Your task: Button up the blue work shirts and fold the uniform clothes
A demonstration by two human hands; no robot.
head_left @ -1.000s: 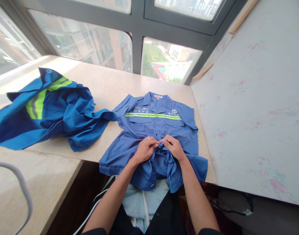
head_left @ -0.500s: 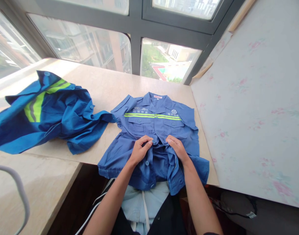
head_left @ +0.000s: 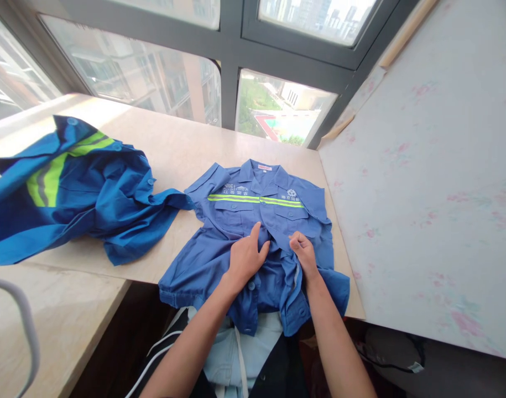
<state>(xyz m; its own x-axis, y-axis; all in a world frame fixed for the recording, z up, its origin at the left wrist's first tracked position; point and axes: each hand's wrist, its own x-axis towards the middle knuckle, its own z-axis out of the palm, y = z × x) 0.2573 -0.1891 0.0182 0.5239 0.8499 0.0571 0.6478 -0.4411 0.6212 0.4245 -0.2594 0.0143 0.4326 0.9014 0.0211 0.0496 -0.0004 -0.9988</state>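
Blue short-sleeved work shirt with collar (head_left: 273, 221), centre of frame, front side up, collar toward the window, hem toward the wearer and hanging over the counter edge. Long axis runs up and down the frame. Front closed near the collar, lower half parted, the two edges spreading toward the bottom.

Key relation: the lower front gap lies between the hands. Left hand (head_left: 246, 255) is over the left panel beside the gap, index finger pointing up the frame, thumb spread away, no cloth visible between them. Right hand (head_left: 304, 254) is at the right panel's edge, fingers curled in against the thumb, appears to pinch that edge. Both hands about equally near the gap. Round blue plastic button (head_left: 251, 286) just below left hand.

Yellow-green chest stripes (head_left: 236, 198) above the hands. Darker blue crumpled garment with wide reflective band (head_left: 124, 204), left of frame, one end at the shirt's sleeve. Both lie on pale stone-look counter (head_left: 161, 138); grey-framed window (head_left: 230, 55) behind, white floral panel (head_left: 443, 166) on the right.

Hidden: left hand's lower fingers, the cloth under both palms. Dark garment cut off at left edge. Small lettering on collar label unreadable.
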